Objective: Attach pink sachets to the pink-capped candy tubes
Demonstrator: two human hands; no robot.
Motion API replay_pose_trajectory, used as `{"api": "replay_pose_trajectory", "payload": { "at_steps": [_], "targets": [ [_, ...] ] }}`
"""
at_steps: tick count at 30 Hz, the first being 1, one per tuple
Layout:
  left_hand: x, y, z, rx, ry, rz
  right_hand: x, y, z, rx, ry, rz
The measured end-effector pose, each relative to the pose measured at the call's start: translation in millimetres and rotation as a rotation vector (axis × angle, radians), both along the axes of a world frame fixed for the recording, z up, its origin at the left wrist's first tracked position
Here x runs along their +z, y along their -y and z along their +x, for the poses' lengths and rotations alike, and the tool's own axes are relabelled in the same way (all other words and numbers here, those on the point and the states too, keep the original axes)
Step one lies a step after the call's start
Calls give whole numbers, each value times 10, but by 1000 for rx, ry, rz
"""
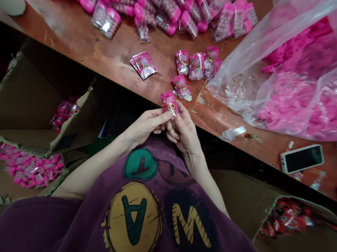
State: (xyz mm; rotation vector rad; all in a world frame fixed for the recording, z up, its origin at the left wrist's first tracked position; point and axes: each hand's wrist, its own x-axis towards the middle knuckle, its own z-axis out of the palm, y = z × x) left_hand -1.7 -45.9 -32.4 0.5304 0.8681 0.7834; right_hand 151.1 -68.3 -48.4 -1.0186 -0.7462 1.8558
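Tabletop (104, 56): reddish-brown and worn, running diagonally just beyond the grip.
Held packet (168, 100): small, pink, printed; at the tabletop's near edge, pinched between both hands.
Left hand (146, 127): narrow grip, thumb across the lower front of the held packet, some fingers hidden.
Right hand (188, 135): narrow grip on the same packet, thumb at its lower end, fingers at its right side.
Nearest packet (181, 85): lying just beyond the grip; similar packets (196, 66) cluster farther out, to the right.
Flat sachets (145, 65): overlapping, beyond and left of the grip.
Containers (171, 7): pink-capped, ball-filled, heaped well beyond the grip.
Clear bag (235, 77): right of the grip, holding pink pieces (307, 103).
Phone (301, 159): dark-screened, well right of the grip.
Cardboard box (5, 95): left of the grip, pink packages (64, 113) inside.
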Motion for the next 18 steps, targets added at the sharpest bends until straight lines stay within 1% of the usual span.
{"api": "replay_pose_trajectory", "payload": {
  "at_steps": [5, 10, 14, 18],
  "targets": [
    [-18, -32, 27, 52, 15, 35, -2, 8, -79, -20, 133, 55],
    [-65, -5, 50, 81, -9, 3, -74, -28, -108, -29, 90, 56],
    [-64, -7, 50, 87, -13, -23, -136, -70, -142, -5, 62, 43],
    [-16, -68, 35, 136, -16, 6, -88, -224, -197, 28, 79, 74]
  ]
}}
